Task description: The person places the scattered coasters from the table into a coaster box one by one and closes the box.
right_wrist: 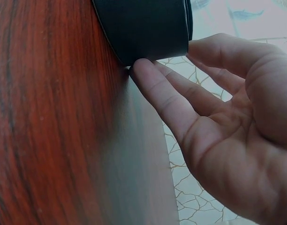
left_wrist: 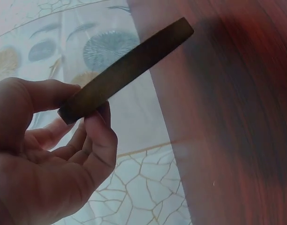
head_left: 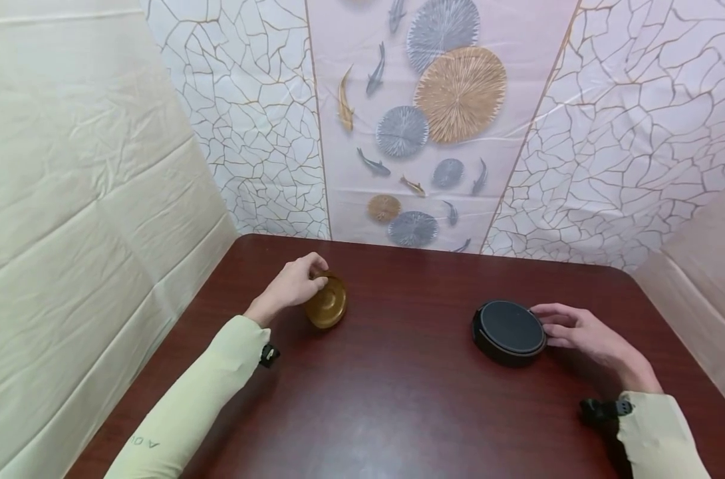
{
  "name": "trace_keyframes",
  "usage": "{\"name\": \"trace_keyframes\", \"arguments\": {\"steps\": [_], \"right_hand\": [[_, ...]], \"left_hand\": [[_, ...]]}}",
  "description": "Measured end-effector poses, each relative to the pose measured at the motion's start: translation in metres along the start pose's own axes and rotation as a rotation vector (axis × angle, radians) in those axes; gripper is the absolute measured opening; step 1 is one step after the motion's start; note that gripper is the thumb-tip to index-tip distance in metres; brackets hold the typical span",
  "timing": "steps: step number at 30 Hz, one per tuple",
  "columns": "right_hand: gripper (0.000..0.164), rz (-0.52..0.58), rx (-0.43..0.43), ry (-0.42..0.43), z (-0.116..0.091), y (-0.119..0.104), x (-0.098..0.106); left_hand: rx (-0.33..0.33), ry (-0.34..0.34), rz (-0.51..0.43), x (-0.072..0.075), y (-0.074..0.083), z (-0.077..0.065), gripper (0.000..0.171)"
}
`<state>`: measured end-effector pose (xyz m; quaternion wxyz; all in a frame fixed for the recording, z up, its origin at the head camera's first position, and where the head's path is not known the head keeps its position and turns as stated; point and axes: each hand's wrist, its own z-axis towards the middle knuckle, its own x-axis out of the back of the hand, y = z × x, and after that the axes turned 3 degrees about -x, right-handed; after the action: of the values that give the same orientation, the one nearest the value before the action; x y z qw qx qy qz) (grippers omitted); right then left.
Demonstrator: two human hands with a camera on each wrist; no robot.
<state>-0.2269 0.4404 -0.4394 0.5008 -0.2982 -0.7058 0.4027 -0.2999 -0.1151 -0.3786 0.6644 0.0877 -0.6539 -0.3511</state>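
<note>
A round golden-brown coaster (head_left: 329,303) with ring-shaped grooves is held by its rim in my left hand (head_left: 296,283). The left wrist view shows the coaster (left_wrist: 129,70) edge-on and tilted, pinched between thumb and fingers and raised off the table. At the right, a round black coaster holder (head_left: 512,332) stands on the table, with a flat black disc on top. My right hand (head_left: 590,332) touches its right side. Seen in the right wrist view, the fingers of that hand (right_wrist: 218,117) are fairly straight against the holder's dark side wall (right_wrist: 143,28).
The dark red wooden table (head_left: 374,399) has rounded far corners. Behind it hangs a patterned cloth (head_left: 356,193) with fish and round leaf shapes. A plain cream cloth (head_left: 69,199) hangs along the left side, and a similar one (head_left: 698,319) is at the right.
</note>
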Motion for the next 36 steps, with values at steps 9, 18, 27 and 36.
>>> {"name": "trace_keyframes", "arguments": {"steps": [9,18,27,36], "right_hand": [[0.054,0.040,-0.028,0.014,0.001,0.002,0.000],[0.055,-0.007,-0.040,0.024,0.001,0.001,0.000],[0.057,-0.006,-0.059,0.018,0.000,-0.003,-0.002],[0.056,0.017,-0.041,0.003,0.001,-0.001,0.000]], "left_hand": [[0.020,0.049,-0.130,-0.008,0.016,0.014,0.023],[0.043,0.102,-0.266,-0.019,0.036,0.026,0.023],[0.065,0.111,-0.572,-0.029,0.046,0.031,0.026],[0.091,0.105,-0.771,-0.036,0.062,0.032,0.029]]}}
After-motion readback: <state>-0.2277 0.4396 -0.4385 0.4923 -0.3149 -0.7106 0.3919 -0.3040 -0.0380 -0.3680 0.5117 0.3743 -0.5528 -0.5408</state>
